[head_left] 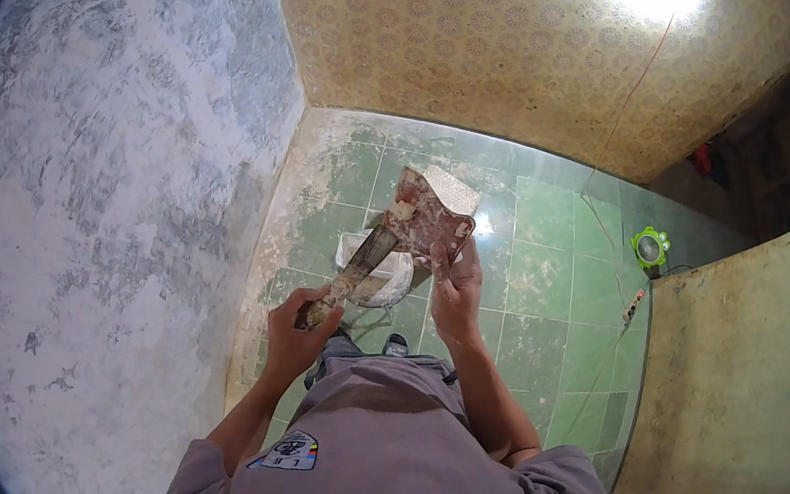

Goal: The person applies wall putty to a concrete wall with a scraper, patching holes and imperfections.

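Your left hand (300, 327) wraps its fingers around the crusted handle of a scraper (370, 256), blade angled up to a reddish-brown board (438, 225) dabbed with pale paste (402, 211). Your right hand's (456, 298) fingers pinch the board's lower edge, above a bucket (397, 291) on green floor tiles (533, 342).
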`<action>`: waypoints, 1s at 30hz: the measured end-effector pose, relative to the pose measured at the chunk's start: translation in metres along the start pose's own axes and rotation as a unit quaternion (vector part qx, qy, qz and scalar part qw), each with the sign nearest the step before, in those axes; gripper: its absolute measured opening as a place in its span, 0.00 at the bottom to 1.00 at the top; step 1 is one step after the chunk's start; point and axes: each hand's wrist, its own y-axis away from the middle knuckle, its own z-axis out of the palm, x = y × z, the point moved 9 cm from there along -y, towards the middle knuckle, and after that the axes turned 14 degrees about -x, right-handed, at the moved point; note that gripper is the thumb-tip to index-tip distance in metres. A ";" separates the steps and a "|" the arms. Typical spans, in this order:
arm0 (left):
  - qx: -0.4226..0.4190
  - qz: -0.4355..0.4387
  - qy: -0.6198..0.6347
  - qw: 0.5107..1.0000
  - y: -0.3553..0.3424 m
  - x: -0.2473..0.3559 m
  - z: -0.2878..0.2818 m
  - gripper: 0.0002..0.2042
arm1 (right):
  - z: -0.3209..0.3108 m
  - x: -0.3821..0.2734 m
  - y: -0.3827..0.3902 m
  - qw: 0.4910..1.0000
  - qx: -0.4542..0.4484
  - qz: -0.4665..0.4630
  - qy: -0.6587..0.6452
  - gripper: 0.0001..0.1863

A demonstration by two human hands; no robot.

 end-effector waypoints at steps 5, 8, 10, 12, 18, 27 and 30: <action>0.013 -0.039 0.036 0.999 -0.003 -0.002 0.008 0.15 | 0.003 0.005 0.008 0.999 0.013 -0.006 0.035 0.14; 0.021 -0.006 0.052 0.998 -0.004 -0.004 0.013 0.14 | 0.000 0.011 0.009 0.998 0.019 0.025 0.051 0.14; 0.011 -0.011 0.064 0.998 -0.006 0.000 0.016 0.14 | -0.004 0.013 0.010 0.999 0.028 0.014 0.040 0.14; 0.002 -0.016 0.075 0.997 -0.007 -0.001 0.020 0.14 | -0.008 0.013 0.011 0.997 0.027 0.013 0.073 0.14; -0.001 -0.009 0.128 0.992 -0.009 -0.009 0.024 0.14 | -0.007 0.015 0.013 0.996 0.021 0.042 0.078 0.14; 0.001 -0.006 0.120 0.993 -0.013 -0.003 0.021 0.15 | 0.001 0.016 0.022 0.991 0.002 0.053 0.122 0.15; 0.005 -0.005 0.125 0.992 -0.014 -0.004 0.017 0.16 | 0.003 0.020 0.027 0.991 -0.020 0.063 0.120 0.15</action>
